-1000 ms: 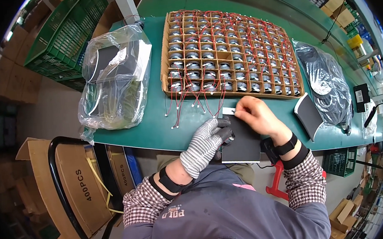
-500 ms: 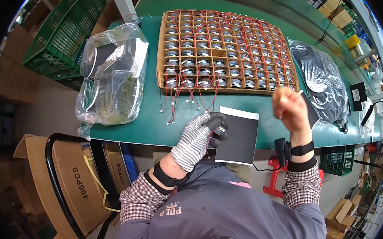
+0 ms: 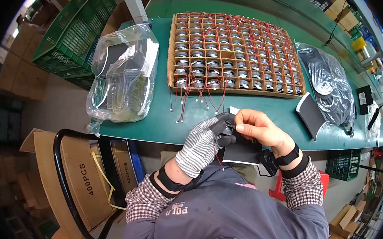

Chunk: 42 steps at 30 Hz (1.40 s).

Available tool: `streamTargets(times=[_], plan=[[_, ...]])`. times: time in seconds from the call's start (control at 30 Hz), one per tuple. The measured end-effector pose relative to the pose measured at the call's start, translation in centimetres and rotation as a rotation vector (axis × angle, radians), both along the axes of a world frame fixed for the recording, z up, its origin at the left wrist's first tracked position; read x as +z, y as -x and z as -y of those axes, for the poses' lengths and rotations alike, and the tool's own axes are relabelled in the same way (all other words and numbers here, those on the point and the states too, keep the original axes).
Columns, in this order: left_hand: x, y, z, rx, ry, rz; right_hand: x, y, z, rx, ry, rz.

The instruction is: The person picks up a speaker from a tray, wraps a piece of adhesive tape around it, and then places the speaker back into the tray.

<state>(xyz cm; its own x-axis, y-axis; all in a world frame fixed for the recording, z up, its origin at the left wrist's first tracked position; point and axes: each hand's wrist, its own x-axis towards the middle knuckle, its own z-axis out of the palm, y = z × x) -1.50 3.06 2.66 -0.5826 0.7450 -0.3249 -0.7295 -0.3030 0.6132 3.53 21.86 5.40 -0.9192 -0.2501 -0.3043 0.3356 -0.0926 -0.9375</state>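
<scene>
My left hand (image 3: pixel 206 140), in a striped glove with dark fingertips, is closed around a small round speaker (image 3: pixel 229 128) with a thin red and black wire hanging below it. Bare and pinched, my right hand (image 3: pixel 262 129) meets the speaker at its right side; whatever lies between its fingertips is too small to make out. Beneath both hands is a black sheet (image 3: pixel 241 153) with white end strips, partly covered by them. Beyond them stands a divided cardboard box (image 3: pixel 239 93) filled with similar speakers, several wires draped over its front edge.
On the green table (image 3: pixel 165 128), a clear bag (image 3: pixel 123 77) with black sheets lies left, and another bag (image 3: pixel 330 86) with black round pieces lies right. A curved black sheet (image 3: pixel 310 117) sits beside that one. A black-framed chair (image 3: pixel 63 174) and cartons stand at the left.
My right hand has come left and down from beside the box to the speaker in my left hand. The view has shifted slightly, and the black sheet is now mostly covered.
</scene>
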Motion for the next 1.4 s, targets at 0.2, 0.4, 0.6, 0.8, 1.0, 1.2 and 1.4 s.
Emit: streamTargets(times=[0.2, 0.4, 0.6, 0.8, 1.0, 1.2, 1.4], plan=[[0.2, 0.1, 0.2, -0.035, 0.097, -0.037, 0.1, 0.4, 0.1, 0.041, 0.0, 0.03], [0.5, 0.1, 0.4, -0.038, 0.103, 0.035, -0.1, 0.6, 0.2, 0.04, 0.004, 0.077], [0.0, 0.0, 0.5, -0.045, 0.18, -0.307, 0.0, 0.8, 0.3, 0.083, -0.001, 0.092], [0.0, -0.1, 0.5, -0.059, 0.167, -0.154, -0.1, 0.9, 0.4, 0.087, -0.005, 0.116], [-0.8, -0.3, 0.4, 0.017, 0.084, 0.062, -0.1, 1.0, 0.3, 0.109, -0.03, 0.133], [-1.4, -0.4, 0.4, 0.023, 0.068, 0.126, 0.4, 1.1, 0.3, 0.151, -0.14, 0.112], [-1.3, -0.7, 0.2, -0.001, 0.153, -0.051, 0.4, 1.1, 0.2, 0.183, -0.239, 0.053]])
